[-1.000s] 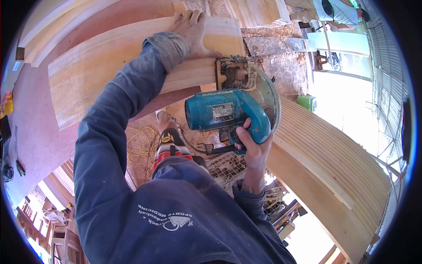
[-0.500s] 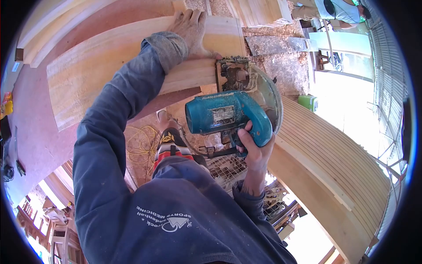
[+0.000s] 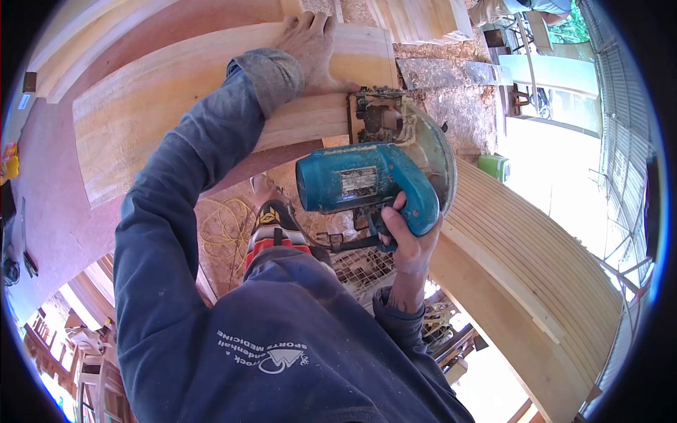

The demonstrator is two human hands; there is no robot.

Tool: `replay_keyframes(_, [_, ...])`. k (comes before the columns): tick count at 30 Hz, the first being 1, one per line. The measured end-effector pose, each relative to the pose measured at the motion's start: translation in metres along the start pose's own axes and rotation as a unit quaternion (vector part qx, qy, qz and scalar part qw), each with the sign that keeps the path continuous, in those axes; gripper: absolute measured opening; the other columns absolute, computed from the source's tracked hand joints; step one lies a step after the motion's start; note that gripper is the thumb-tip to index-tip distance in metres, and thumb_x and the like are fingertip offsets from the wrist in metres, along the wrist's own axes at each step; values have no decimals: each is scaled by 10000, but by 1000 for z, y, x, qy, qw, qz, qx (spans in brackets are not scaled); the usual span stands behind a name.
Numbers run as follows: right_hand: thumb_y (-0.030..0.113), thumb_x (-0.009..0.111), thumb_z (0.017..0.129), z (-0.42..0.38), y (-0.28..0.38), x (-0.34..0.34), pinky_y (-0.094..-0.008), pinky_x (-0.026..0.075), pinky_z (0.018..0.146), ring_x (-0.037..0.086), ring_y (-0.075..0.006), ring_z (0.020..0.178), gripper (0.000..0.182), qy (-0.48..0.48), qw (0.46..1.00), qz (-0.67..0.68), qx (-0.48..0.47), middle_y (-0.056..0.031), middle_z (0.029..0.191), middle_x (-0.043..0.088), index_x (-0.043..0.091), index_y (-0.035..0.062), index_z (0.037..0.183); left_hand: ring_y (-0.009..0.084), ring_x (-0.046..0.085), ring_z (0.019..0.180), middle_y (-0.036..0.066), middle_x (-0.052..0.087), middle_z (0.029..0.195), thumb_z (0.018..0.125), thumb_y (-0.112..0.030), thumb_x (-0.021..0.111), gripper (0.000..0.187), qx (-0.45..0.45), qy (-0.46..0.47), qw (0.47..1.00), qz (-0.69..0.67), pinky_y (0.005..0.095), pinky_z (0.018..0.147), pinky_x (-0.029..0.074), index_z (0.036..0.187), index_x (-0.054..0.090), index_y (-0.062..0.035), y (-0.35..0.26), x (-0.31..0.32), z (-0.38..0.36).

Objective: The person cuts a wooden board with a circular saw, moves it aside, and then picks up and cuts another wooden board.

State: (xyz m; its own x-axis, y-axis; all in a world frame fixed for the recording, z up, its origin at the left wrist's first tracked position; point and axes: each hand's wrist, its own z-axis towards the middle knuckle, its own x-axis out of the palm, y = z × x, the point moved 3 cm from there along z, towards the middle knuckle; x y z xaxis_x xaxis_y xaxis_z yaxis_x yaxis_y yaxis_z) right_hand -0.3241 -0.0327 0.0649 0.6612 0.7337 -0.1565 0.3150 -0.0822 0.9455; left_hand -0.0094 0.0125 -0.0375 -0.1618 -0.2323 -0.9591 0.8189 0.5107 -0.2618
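Observation:
My left hand [image 3: 308,56] lies palm down on a wide, pale wooden board [image 3: 169,92], fingers apart near its far edge and thumb close to the saw's base plate. Wrapped round the rear handle of a teal circular saw [image 3: 345,180] is my right hand [image 3: 412,243]. The saw's dusty metal base rests at the board's right end, with the round blade guard on its right side. A dark cable runs from the handle. The blade itself is hidden.
The board lies on a reddish table [image 3: 63,190]. Long, grooved wooden panels [image 3: 522,247] stretch along the right. A yellow cord [image 3: 226,229] and wood shavings lie on the ground. A green container [image 3: 493,166] stands at right. Another person [image 3: 508,8] is partly visible at the top right.
The other person at the top right is now mostly out of the frame. The view has shifted slightly. My hands and the saw are nearly where they were.

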Motion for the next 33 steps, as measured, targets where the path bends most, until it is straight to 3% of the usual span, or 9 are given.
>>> replay_keyframes(4, [-42,718,881,1,-1,-2,-269,420,469,539,-113,507,182,11,1000,-25,0,-48,759,576,595,-1,1009,393,480,1420,243,513,1440,706,-929,706,1376,-2,1,1000,14,557,1202,328,1571,391,93,0,3,2])
replay_keyframes(7, [-29,745,898,2,4,0,-231,401,490,556,-68,547,131,7,1000,0,4,-20,703,602,632,-11,961,391,472,1422,240,511,1439,724,-912,706,1352,-6,0,1000,17,555,1204,322,1574,390,91,1,3,2])
replay_keyframes(33, [-20,752,890,8,7,1,-238,423,489,565,-78,552,144,10,1000,3,-3,-19,716,605,636,-8,973,383,495,1379,219,531,1415,792,-808,717,1205,-20,-25,999,13,558,1174,344,1579,411,52,-1,4,-1])
